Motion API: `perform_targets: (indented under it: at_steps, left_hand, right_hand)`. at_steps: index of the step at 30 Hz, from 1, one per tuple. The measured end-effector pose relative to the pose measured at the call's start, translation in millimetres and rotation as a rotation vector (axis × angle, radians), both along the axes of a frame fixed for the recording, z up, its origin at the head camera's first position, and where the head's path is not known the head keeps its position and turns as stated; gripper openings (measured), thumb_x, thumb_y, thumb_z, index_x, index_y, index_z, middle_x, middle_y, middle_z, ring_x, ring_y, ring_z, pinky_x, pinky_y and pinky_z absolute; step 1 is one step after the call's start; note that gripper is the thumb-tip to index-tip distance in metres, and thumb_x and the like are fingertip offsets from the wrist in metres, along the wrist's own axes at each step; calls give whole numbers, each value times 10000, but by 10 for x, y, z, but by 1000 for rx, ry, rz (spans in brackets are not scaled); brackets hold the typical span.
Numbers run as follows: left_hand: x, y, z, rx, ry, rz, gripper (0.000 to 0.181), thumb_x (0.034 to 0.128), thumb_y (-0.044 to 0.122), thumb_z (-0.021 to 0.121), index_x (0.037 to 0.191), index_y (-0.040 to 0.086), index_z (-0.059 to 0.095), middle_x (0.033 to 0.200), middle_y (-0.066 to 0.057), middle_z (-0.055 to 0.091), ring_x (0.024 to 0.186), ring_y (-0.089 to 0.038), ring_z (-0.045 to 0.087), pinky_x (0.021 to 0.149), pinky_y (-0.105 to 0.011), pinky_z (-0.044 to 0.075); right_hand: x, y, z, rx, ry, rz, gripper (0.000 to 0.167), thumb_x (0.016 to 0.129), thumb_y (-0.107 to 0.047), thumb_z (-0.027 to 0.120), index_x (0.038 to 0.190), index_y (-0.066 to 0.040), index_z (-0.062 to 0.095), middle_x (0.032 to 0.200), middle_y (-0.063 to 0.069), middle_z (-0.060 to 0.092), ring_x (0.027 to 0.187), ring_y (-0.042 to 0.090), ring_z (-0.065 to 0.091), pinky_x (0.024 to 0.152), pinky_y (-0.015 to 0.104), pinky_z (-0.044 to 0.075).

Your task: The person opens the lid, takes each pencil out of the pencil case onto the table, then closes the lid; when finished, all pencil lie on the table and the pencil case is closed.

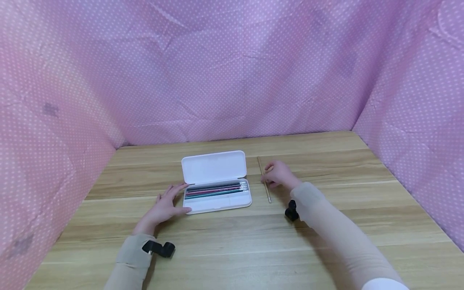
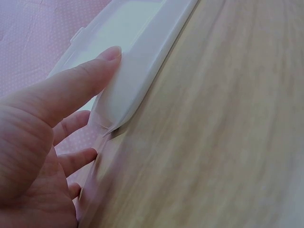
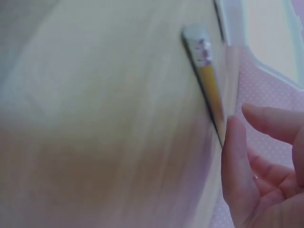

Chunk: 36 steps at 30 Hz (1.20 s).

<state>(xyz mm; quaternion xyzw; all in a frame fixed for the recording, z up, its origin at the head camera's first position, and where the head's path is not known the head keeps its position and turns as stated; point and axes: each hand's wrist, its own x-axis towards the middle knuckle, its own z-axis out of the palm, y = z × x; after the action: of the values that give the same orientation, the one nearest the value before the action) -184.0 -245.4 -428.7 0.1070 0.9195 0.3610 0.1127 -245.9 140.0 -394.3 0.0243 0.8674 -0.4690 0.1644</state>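
A white pencil case (image 1: 217, 206) lies with its lid (image 1: 214, 168) raised. Inside it are several dark, red and green pencils (image 1: 214, 191). My left hand (image 1: 164, 207) spans the case's left end, its straight thumb (image 2: 80, 83) resting on the front corner and its other fingers at the left side. A yellow pencil (image 1: 268, 194) with an eraser end lies on the table right of the case. Over its middle is my right hand (image 1: 280, 175), whose bent fingers (image 3: 232, 161) are beside the pencil; in the right wrist view a gap shows between the two nearest fingertips.
The wooden table (image 1: 224, 249) extends around the case. A pink dotted cloth (image 1: 232, 80) hangs behind the table and along both sides. Each wrist wears a band with a small black camera mount (image 1: 291, 210).
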Motion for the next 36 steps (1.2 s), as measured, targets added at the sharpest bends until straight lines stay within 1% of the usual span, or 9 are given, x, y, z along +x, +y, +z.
perform_targets:
  at_steps: [2,5,8,12,16,19,23,31,36]
  left_hand:
    - [2,-2,0,-2,-1,0,859,746,410,779,1457,198,344,1555,-163,224,1433,-448,-28,1040,-703,-121]
    - [4,-3,2,0,-1,0,853,748,409,778,1455,204,348,1554,-166,225,1432,-451,-27,1039,-704,-120]
    - [6,0,11,7,-3,0,845,747,408,779,1451,212,355,1553,-172,225,1430,-454,-31,1037,-704,-124]
    - [5,4,22,11,-3,2,844,747,403,780,1450,207,357,1554,-171,224,1430,-454,-31,1038,-703,-125]
    - [-3,3,20,1,3,-3,844,753,405,775,1454,201,350,1555,-163,224,1432,-448,-27,1042,-702,-117]
    - [-9,1,17,-2,-1,-3,846,753,408,774,1455,204,348,1554,-162,226,1433,-446,-29,1043,-700,-119]
    - [-14,-3,18,3,-11,2,845,749,409,777,1453,214,353,1554,-167,225,1433,-448,-33,1045,-695,-128]
    - [-22,-13,13,4,-15,-1,842,751,409,775,1454,218,352,1558,-166,216,1433,-445,-40,1045,-692,-136]
    - [-22,-22,18,-5,-10,-7,846,756,415,770,1458,211,344,1560,-160,212,1433,-446,-36,1045,-693,-131]
  right_hand:
    - [-8,-13,29,18,9,9,372,815,-36,694,1130,48,516,806,110,628,692,172,625,619,301,582]
    - [-8,-45,79,77,39,32,347,825,-64,679,1129,32,542,843,123,644,688,181,631,621,300,578]
    - [2,-97,132,114,68,49,366,824,-103,682,1153,12,570,883,109,614,688,188,626,643,304,575]
    - [18,-182,188,101,110,88,387,832,-128,677,1181,7,581,867,77,569,656,184,588,639,312,559]
    - [42,-281,230,94,189,133,334,826,-91,664,1135,19,603,807,60,577,623,152,535,571,251,487]
    - [73,-368,258,99,226,149,317,810,-92,694,1103,7,627,800,57,579,657,134,511,562,219,439]
    - [108,-508,279,106,226,185,333,808,-147,733,1101,-21,637,810,54,596,686,145,528,577,223,449]
    - [169,-821,288,122,242,329,335,818,-142,728,1117,-35,621,810,43,619,644,137,544,541,223,467]
    - [174,-956,270,127,263,398,345,827,-146,725,1141,-55,614,835,25,617,702,141,538,592,221,456]
